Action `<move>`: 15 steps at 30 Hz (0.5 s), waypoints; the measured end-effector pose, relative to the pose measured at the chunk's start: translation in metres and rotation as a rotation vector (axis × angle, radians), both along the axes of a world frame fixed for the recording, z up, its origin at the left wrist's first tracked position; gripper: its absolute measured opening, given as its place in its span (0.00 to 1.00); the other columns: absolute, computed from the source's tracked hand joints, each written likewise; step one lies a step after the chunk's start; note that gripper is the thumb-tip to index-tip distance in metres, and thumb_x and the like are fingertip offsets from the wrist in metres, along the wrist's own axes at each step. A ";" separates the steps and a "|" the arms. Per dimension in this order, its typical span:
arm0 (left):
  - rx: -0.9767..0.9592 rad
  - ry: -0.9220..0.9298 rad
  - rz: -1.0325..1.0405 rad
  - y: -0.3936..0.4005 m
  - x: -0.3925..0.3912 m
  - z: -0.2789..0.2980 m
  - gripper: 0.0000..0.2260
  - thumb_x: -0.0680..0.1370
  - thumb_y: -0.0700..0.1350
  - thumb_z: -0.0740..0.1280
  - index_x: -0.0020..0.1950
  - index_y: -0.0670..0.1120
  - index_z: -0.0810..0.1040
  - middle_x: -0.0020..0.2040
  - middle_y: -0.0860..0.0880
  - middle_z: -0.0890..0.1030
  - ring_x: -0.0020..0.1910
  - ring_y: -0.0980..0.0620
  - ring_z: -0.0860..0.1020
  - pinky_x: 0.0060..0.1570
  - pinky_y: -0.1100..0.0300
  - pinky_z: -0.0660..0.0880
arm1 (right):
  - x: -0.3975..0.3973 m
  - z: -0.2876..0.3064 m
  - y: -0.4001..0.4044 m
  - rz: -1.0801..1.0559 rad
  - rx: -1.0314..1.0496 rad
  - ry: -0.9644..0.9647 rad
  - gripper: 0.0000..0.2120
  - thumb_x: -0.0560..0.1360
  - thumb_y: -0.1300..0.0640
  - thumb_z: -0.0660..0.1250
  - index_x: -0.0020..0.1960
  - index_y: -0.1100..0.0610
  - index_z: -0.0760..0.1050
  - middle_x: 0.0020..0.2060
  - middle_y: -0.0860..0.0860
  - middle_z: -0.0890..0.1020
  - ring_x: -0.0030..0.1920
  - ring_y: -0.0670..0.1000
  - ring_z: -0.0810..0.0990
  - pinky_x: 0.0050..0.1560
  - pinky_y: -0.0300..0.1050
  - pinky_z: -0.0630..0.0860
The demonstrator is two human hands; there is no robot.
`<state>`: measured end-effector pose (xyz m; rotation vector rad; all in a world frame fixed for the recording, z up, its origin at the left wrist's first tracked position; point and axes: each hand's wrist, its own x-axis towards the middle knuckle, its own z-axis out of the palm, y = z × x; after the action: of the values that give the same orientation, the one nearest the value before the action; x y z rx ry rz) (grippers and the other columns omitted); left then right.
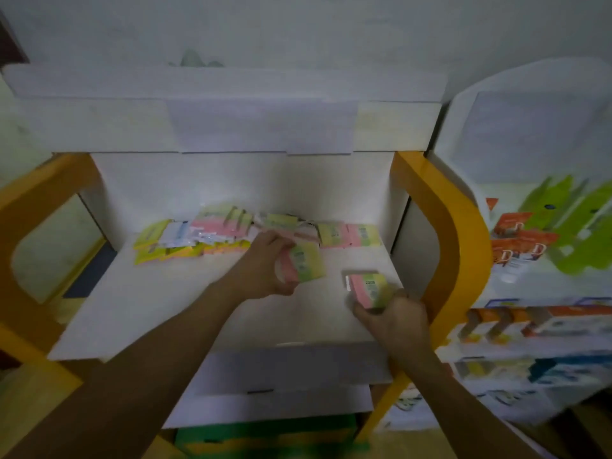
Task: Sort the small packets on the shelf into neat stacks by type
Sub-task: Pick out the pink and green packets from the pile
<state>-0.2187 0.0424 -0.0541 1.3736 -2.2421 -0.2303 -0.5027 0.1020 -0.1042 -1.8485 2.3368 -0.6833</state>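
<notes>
My left hand (265, 270) grips a few pink-and-yellow packets (306, 265) above the middle of the white shelf (149, 309). My right hand (394, 321) holds a stack of the same pink-and-yellow packets (367, 288) standing on the shelf near its right front corner. Along the back of the shelf lies a loose row of mixed packets (231, 231): yellow and white-blue ones on the left, pink-and-yellow ones in the middle and on the right. The picture is blurred, so print on the packets is unreadable.
Orange side panels (440, 233) frame the shelf on both sides, and a white upper shelf (231, 124) overhangs it. To the right stands another white rack (536, 293) with orange and green packs. A lower shelf (281, 402) holds green items.
</notes>
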 end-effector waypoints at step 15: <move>0.026 0.030 0.098 -0.001 -0.039 0.021 0.38 0.58 0.63 0.73 0.65 0.47 0.75 0.55 0.48 0.73 0.56 0.49 0.71 0.59 0.54 0.70 | -0.004 -0.004 0.001 0.101 0.069 0.087 0.47 0.62 0.21 0.56 0.64 0.58 0.69 0.58 0.54 0.70 0.58 0.54 0.70 0.58 0.50 0.70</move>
<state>-0.2576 0.0411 -0.0327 1.4796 -2.1479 -0.2455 -0.5066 0.1025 -0.1085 -1.9887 2.2674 -0.5147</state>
